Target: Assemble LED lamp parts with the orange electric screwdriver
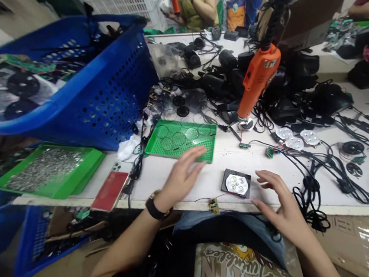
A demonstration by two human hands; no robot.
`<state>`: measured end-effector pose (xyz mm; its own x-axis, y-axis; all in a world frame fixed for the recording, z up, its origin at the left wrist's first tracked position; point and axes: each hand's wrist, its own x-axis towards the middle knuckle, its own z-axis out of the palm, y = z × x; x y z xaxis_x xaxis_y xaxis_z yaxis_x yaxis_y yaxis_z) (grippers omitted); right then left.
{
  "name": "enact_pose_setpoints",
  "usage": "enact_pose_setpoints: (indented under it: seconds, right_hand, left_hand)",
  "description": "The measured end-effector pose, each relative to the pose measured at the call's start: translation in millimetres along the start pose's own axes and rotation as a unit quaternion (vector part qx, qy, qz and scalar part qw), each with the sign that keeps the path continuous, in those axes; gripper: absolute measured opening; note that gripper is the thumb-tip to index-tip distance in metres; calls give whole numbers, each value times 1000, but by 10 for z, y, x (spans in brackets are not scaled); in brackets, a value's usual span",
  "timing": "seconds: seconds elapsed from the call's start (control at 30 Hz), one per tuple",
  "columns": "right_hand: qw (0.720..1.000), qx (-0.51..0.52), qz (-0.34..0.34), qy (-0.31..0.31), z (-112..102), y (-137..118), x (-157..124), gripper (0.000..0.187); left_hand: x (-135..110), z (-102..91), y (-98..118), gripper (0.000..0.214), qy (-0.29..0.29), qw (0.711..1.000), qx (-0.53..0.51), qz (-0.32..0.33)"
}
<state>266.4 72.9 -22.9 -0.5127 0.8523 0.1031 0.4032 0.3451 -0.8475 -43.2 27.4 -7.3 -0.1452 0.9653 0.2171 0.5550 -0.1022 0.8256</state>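
Left hand (183, 173) and right hand (280, 203), both open and empty, flank the LED module (236, 183), seemingly laid near the bench (161, 171) edge for easy reach.

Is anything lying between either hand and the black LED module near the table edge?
Nothing visible. The black LED module lies on bare table between the left hand and right hand, neither touching it.

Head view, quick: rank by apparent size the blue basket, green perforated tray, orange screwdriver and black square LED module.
1. blue basket, by far, though closeness to the camera may inflate it.
2. green perforated tray.
3. orange screwdriver, not much smaller than the tray.
4. black square LED module, smallest.
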Motion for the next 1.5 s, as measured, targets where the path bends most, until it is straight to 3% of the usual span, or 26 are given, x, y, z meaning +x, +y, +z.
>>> enact_pose_setpoints:
  seconds: [0.13, 0.23, 0.33, 0.43, 0.5, 0.63, 0.73, 0.8, 0.93, 1.0, 1.13, 1.23, 1.33, 1.4, 1.5]
  right_hand:
    - [997, 55, 13, 45, 34, 11, 39, 48]
    - [998, 62, -3, 33, 191, -34, 91, 47]
    - [999, 34, -30, 23, 347, -98, 112, 44]
    - [999, 6, -41, 28, 424, -142, 107, 43]
    - [998, -2, -44, 40, 428, -174, 101, 41]
    - [994, -33, -43, 90, 373, -275, 66, 38]
    - [986, -71, -65, 135, 326, -363, 29, 38]
    - [983, -79, -105, 131, 306, -442, 55, 37]
    - [969, -85, -218, 74, 292, -744, 398, 37]
    - [950, -92, -289, 78, 318, -954, 724, 42]
    - [915, -74, -378, 121, 498, -1315, 1404, 35]
    - [916, -20, -384, 113, 672, -1421, 1644, 27]
    - [928, 53, -361, 78, 760, -1407, 1609, 14]
    - [942, 110, -314, 38, 752, -1380, 1543, 12]
    - [954, 233, -190, -3, 645, -1360, 1541, 15]
  left_hand:
    - [346, -787, -456, 46, 186, 972, 127, -72]
    - [651, -1184, -781, 59, 195, 948, 175, -179]
    - [956, -1280, -889, 68, 164, 940, 205, -217]
    - [1307, -1224, -789, 63, 157, 945, 259, -125]
    - [1596, -1201, -688, 59, 97, 950, 289, -64]
    - [2174, -1271, -576, 61, -23, 954, 276, -118]
    - [2387, -1397, -531, 34, -52, 951, 269, -146]
    - [2371, -1493, -453, 20, -43, 950, 271, -147]
    - [1992, -1591, -94, 31, 52, 970, 218, -93]
    - [1666, -1531, 157, 33, 89, 987, 124, -44]
    - [956, -1213, 557, 38, 58, 993, -104, 20]
    - [582, -998, 630, 42, 71, 978, -184, 61]
    - [420, -907, 578, 39, 51, 970, -227, 76]
    - [397, -883, 552, 35, 9, 966, -249, 76]
    - [441, -886, 562, 27, -29, 964, -249, 84]
